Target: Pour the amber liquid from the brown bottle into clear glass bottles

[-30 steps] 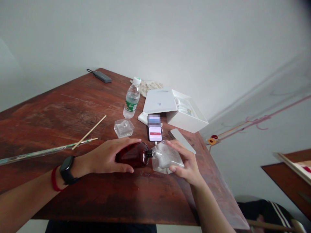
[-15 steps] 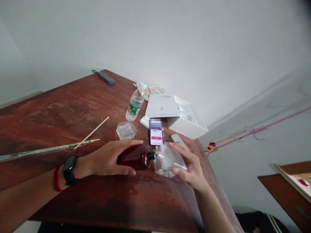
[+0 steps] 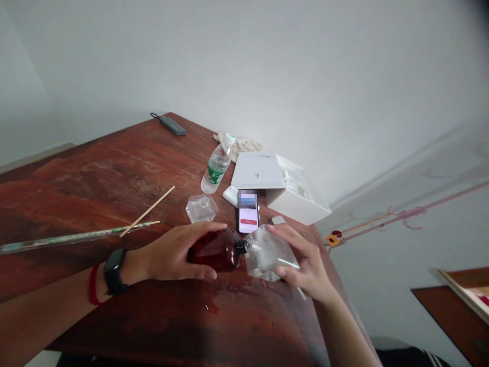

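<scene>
My left hand [image 3: 179, 252] is wrapped around a dark red translucent bottle [image 3: 219, 251], which lies tilted on its side with its black threaded neck toward the right. Pinched between the thumb and fingers of my right hand [image 3: 305, 260] is a clear plastic pouch [image 3: 269, 255]. The pouch's spout meets the bottle's neck; whether one sits inside the other I cannot tell. Just beyond them lies a phone [image 3: 248, 213] with a lit screen. A few wet drops [image 3: 213, 306] glisten on the wooden table [image 3: 153, 316] below the bottle.
Past my left hand lie a flat clear plastic pouch [image 3: 201, 209], crossed chopsticks [image 3: 148, 210] and a long plastic wrapper [image 3: 69, 239]. A water bottle [image 3: 217, 168] stands near an open white box [image 3: 300, 196]. A grey device [image 3: 172, 125] and a patterned cloth [image 3: 244, 147] lie farther back.
The whole view has shifted slightly, so things appear a little lower and to the right. Both hands keep their grip, with spout and neck still together.
</scene>
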`<action>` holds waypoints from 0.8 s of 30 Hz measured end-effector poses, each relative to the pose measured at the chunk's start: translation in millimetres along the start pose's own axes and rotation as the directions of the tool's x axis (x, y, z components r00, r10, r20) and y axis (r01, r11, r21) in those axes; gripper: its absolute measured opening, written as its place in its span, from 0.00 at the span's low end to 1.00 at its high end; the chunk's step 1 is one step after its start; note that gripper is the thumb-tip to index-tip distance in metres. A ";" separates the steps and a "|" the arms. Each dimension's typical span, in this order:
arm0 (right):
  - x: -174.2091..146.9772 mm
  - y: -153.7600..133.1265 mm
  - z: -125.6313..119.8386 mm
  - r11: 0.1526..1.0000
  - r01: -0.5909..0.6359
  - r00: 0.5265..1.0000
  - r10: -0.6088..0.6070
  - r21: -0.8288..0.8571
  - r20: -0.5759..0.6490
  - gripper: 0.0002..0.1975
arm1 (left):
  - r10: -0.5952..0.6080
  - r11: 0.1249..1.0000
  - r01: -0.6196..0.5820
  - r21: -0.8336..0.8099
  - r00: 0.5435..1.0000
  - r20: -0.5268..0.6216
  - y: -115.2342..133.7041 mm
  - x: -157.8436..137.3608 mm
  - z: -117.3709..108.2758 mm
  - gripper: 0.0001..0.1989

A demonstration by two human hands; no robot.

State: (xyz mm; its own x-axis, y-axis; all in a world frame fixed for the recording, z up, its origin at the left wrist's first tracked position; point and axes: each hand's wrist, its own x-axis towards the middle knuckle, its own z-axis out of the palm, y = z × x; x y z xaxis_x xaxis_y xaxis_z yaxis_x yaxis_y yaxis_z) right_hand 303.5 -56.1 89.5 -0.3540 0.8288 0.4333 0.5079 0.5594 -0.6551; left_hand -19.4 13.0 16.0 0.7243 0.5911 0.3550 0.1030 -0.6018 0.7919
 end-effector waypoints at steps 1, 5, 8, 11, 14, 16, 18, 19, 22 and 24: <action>1.0 -0.6 -0.9 1.000 0.002 1.000 -0.002 -0.005 0.003 0.29 | 0.004 1.000 -0.004 0.002 1.000 0.003 -0.7 0.1 -0.4 0.45; 5.0 -2.7 -4.1 1.000 -0.006 1.000 0.006 -0.028 0.023 0.29 | 0.001 1.000 -0.001 0.007 1.000 -0.005 -2.7 0.0 -1.0 0.45; 8.4 -3.7 -5.4 0.999 0.020 0.999 -0.019 -0.039 0.031 0.30 | 0.012 1.000 -0.012 -0.001 1.000 -0.010 -4.1 -0.2 -0.6 0.45; 10.7 -3.9 -5.8 0.998 0.033 0.999 -0.031 -0.048 0.028 0.30 | 0.020 1.000 -0.020 -0.007 1.000 -0.015 -5.6 -0.3 -0.5 0.44; 11.0 -3.1 -6.1 0.998 0.027 0.999 -0.025 -0.057 0.032 0.30 | 0.027 1.000 -0.027 0.000 1.000 -0.012 -5.9 -0.6 -0.5 0.44; 10.6 -2.5 -6.5 0.997 0.019 0.999 -0.017 -0.070 0.033 0.30 | 0.025 1.000 -0.025 0.001 1.000 -0.013 -4.5 -1.1 -0.4 0.45; 10.4 -2.0 -6.9 0.996 0.015 0.999 -0.013 -0.087 0.030 0.30 | 0.017 1.000 -0.017 -0.009 1.000 -0.025 -2.3 -1.6 -0.3 0.44; 10.4 -1.8 -7.1 0.996 0.017 0.999 -0.014 -0.091 0.030 0.30 | 0.013 1.000 -0.013 -0.015 0.999 -0.029 -1.3 -1.7 -0.3 0.44; 10.7 -1.4 -7.0 0.996 0.023 0.999 -0.020 -0.086 0.033 0.30 | 0.009 1.000 -0.009 -0.023 1.000 -0.028 -0.6 -1.5 -0.5 0.44; 10.9 -1.3 -6.5 0.997 0.023 0.999 -0.022 -0.079 0.025 0.30 | 0.016 1.000 -0.016 -0.026 1.000 -0.020 -2.0 -0.8 -0.6 0.45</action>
State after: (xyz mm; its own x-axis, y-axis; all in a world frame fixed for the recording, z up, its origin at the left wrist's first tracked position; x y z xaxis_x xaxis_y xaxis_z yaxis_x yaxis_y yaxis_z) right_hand 304.0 -47.7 99.1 -0.3840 0.8160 0.4320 0.5602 0.5778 -0.5935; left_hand -20.6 14.0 14.5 0.7123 0.5919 0.3773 0.0732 -0.5972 0.7988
